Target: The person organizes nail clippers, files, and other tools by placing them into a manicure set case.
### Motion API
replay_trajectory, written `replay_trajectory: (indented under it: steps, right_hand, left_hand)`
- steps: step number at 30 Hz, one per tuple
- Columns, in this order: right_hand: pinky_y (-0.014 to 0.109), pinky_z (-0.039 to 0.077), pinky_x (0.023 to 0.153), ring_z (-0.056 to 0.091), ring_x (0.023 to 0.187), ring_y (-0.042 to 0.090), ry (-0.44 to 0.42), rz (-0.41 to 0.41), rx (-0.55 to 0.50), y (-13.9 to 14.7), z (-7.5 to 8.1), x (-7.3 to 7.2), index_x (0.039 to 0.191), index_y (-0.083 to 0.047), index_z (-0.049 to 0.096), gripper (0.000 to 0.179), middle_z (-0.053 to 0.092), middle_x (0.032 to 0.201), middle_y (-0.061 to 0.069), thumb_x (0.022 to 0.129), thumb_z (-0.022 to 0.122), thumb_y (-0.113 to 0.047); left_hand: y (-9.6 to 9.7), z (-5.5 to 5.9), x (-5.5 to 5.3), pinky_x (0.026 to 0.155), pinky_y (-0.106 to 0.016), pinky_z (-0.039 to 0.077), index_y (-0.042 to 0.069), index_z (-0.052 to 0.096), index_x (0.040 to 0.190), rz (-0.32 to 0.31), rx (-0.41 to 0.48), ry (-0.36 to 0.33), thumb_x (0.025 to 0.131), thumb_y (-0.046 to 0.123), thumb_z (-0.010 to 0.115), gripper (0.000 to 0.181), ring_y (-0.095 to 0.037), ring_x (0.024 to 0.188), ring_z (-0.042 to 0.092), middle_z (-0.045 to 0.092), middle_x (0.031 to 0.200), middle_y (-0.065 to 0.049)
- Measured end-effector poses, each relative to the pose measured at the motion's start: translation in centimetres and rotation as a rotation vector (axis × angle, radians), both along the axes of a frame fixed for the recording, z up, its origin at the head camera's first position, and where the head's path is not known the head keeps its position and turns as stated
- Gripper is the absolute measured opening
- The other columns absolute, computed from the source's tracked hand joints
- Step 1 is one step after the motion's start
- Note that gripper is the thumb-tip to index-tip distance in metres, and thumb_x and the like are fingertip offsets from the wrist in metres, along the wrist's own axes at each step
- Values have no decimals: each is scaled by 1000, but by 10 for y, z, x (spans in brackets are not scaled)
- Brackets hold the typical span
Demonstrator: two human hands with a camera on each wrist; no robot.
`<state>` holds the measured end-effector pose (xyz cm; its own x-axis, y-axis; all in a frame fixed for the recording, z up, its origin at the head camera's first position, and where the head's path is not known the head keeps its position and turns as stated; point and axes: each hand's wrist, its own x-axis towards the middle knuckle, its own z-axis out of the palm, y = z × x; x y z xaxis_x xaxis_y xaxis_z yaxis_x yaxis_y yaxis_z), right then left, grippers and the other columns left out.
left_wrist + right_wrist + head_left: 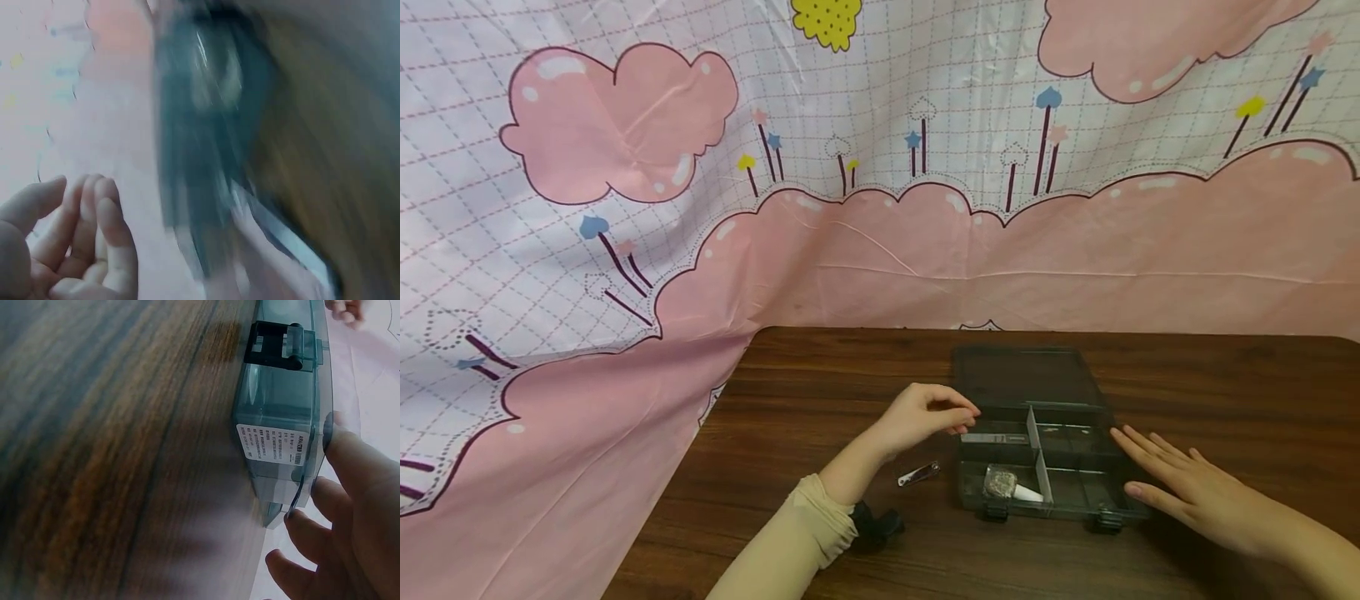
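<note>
A translucent dark-green divided box lies with its lid folded back. My left hand hovers at its left edge by the rear left compartment, fingers bent, nothing between them; the left wrist view shows the hand holding nothing. That compartment holds a flat silver-grey strip. In the front left one lies a small bottle with a glittery square body and a white cap. My right hand, fingers extended, touches the box's right side. A nail clipper lies on the table left of the box.
A black object sits by the left forearm. Grey dividers split the box, and small pale bits lie in the rear right compartment. Black latches stick out in front. Behind the wooden table hangs a patterned pink cloth.
</note>
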<state>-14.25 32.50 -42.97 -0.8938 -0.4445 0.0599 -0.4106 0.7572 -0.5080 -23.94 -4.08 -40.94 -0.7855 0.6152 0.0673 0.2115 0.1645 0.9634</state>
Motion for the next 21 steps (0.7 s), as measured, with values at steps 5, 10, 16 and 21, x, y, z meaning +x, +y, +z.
replay_trajectory:
  steps: [5, 10, 16, 21]
  right_hand:
    - [72, -8, 99, 18, 131, 59, -4, 0, 2, -1, 0, -1, 154, -24, 20, 64, 22, 153, 22, 99, 53, -28]
    - [70, -8, 101, 18, 132, 58, -12, -5, 7, -2, 0, 0, 154, -24, 20, 64, 23, 153, 22, 99, 53, -29]
    - [71, -8, 100, 17, 132, 59, -28, -6, -1, -3, 1, 0, 154, -24, 19, 64, 22, 153, 23, 99, 53, -29]
    - [71, -9, 99, 16, 132, 59, -33, -6, 0, -3, 2, 1, 154, -24, 18, 65, 21, 153, 23, 99, 52, -29]
  left_hand:
    - [-30, -13, -18, 74, -46, 53, 0, 72, 102, 190, -97, -71, 90, 17, 68, 21, -36, 84, 65, 69, 92, -17]
    - [-41, -26, -24, 70, -35, 54, 1, 73, 98, 263, -205, -57, 87, 13, 71, 16, -22, 74, 65, 69, 84, -7]
    - [-40, -32, -25, 63, -29, 51, 5, 76, 92, 281, -304, -8, 80, 13, 78, 14, -13, 68, 60, 68, 77, 2]
    - [-35, -33, -26, 65, -25, 50, 6, 76, 87, 274, -371, 71, 74, 10, 82, 15, -9, 67, 62, 70, 76, 1]
